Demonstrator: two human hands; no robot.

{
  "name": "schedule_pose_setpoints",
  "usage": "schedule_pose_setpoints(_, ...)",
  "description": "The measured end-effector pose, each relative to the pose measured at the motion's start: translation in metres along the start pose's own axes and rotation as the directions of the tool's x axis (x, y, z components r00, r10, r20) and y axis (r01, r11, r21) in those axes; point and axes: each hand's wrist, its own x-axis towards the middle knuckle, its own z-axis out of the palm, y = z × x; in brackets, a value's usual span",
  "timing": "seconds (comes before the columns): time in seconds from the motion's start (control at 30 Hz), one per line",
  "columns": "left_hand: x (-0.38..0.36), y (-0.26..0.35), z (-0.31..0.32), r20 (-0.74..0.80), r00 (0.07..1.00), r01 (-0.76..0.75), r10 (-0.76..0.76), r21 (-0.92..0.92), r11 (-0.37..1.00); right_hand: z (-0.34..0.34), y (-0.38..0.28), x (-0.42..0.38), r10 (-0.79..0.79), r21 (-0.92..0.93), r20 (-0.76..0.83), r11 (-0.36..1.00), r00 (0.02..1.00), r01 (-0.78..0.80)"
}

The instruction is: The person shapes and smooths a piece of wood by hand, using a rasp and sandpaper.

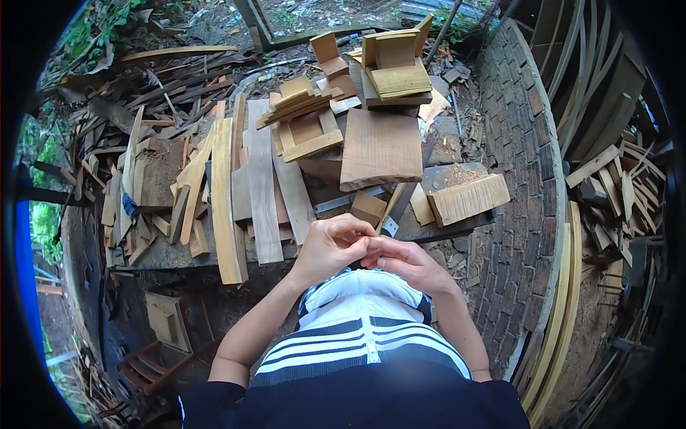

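Observation:
My left hand (pixel 330 249) and my right hand (pixel 414 264) meet in front of my waist, fingertips pinched together. Whatever small thing may be between them is too hidden to make out. Just beyond the fingers lie a small wood block (pixel 368 207) and a narrow dark strip with a pale metal end (pixel 389 227). Past these, a wide brown board (pixel 382 146) rests flat with a rough near edge. To its right sits a thick pale wood block (pixel 468 200).
Long planks (pixel 263 193) lie across the bench's left half. Behind, wooden frame pieces (pixel 311 132) and joined wooden parts (pixel 400 71) are stacked. A low brick wall (pixel 518 171) runs along the right. A wooden chair-like frame (pixel 171 336) stands below left.

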Motion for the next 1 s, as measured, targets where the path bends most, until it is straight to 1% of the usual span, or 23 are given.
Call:
schedule_pose_setpoints(0.03,-0.002,-0.002,0.001,-0.011,1.0,0.005,-0.005,0.001,1.0,-0.003,0.003,-0.003,0.008,0.019,0.007,1.0,1.0,-0.008)
schedule_pose_setpoints(0.07,-0.005,-0.004,0.003,-0.001,0.999,0.047,-0.047,-0.005,0.999,-0.006,0.009,-0.003,-0.004,-0.098,0.013,0.995,1.0,0.005)
schedule_pose_setpoints(0.13,-0.009,-0.01,0.01,0.004,0.995,0.104,-0.104,-0.045,0.994,-0.01,0.009,-0.006,0.002,-0.106,0.026,0.994,1.0,0.001)
schedule_pose_setpoints(0.23,-0.009,-0.014,0.021,-0.008,0.986,0.165,-0.165,-0.035,0.986,-0.023,0.015,-0.01,0.022,-0.091,0.044,0.996,0.999,-0.018)
schedule_pose_setpoints(0.27,-0.007,-0.007,0.026,-0.023,0.982,0.188,-0.188,0.001,0.982,-0.029,0.016,-0.01,0.024,-0.15,0.091,0.989,0.996,-0.01)
schedule_pose_setpoints(0.3,-0.007,-0.011,0.03,-0.026,0.981,0.194,-0.194,-0.003,0.981,-0.034,0.016,-0.011,0.028,-0.21,0.139,0.978,0.99,0.002)
schedule_pose_setpoints(0.33,-0.007,-0.017,0.032,-0.037,0.981,0.188,-0.19,-0.066,0.98,-0.038,0.017,-0.012,0.031,-0.208,0.145,0.978,0.989,-0.001)
schedule_pose_setpoints(0.37,-0.007,-0.02,0.034,-0.048,0.981,0.18,-0.187,-0.128,0.975,-0.042,0.018,-0.012,0.033,-0.167,0.16,0.986,0.987,-0.006)
schedule_pose_setpoints(0.4,-0.008,-0.021,0.037,-0.047,0.976,0.205,-0.212,-0.126,0.971,-0.045,0.018,-0.014,0.036,-0.124,0.177,0.992,0.984,-0.014)
schedule_pose_setpoints(0.43,-0.009,-0.022,0.041,-0.055,0.974,0.212,-0.22,-0.128,0.969,-0.049,0.018,-0.016,0.04,-0.119,0.187,0.993,0.982,-0.018)
schedule_pose_setpoints(0.5,-0.012,-0.028,0.047,-0.07,0.969,0.221,-0.238,-0.192,0.956,-0.056,0.018,-0.016,0.08,0.017,0.222,0.996,0.972,-0.086)
schedule_pose_setpoints(0.63,-0.014,-0.027,0.061,-0.146,0.944,0.26,-0.296,-0.223,0.939,-0.066,0.02,-0.015,0.084,0.027,0.253,0.995,0.964,-0.093)
schedule_pose_setpoints(0.7,-0.014,-0.027,0.068,-0.167,0.929,0.289,-0.33,-0.231,0.929,-0.07,0.023,-0.013,0.148,-0.003,0.282,0.988,0.948,-0.154)
schedule_pose_setpoints(0.73,-0.015,-0.027,0.07,-0.178,0.917,0.312,-0.357,-0.235,0.92,-0.072,0.024,-0.013,0.151,-0.002,0.294,0.988,0.944,-0.157)
schedule_pose_setpoints(0.8,-0.019,-0.029,0.073,-0.189,0.914,0.31,-0.358,-0.241,0.919,-0.075,0.027,-0.012,0.117,0.025,0.329,0.991,0.937,-0.132)
schedule_pose_setpoints(0.83,-0.022,-0.031,0.075,-0.188,0.916,0.306,-0.354,-0.245,0.92,-0.076,0.03,-0.012,0.12,0.026,0.339,0.99,0.933,-0.137)
schedule_pose_setpoints(0.87,-0.024,-0.034,0.077,-0.197,0.912,0.307,-0.358,-0.25,0.918,-0.078,0.034,-0.011,0.138,0.073,0.356,0.982,0.924,-0.175)
schedule_pose_setpoints(0.93,-0.029,-0.04,0.082,-0.196,0.875,0.328,-0.443,-0.435,0.839,-0.079,0.039,-0.01,0.173,0.195,0.362,0.947,0.916,-0.256)
schedule_pose_setpoints(0.97,-0.03,-0.04,0.085,-0.204,0.873,0.325,-0.444,-0.437,0.839,-0.08,0.04,-0.008,0.191,0.269,0.351,0.917,0.917,-0.294)
schedule_pose_setpoints(1.0,-0.03,-0.04,0.089,-0.255,0.829,0.315,-0.498,-0.523,0.792,-0.083,0.051,-0.006,0.252,0.259,0.299,0.907,0.92,-0.333)
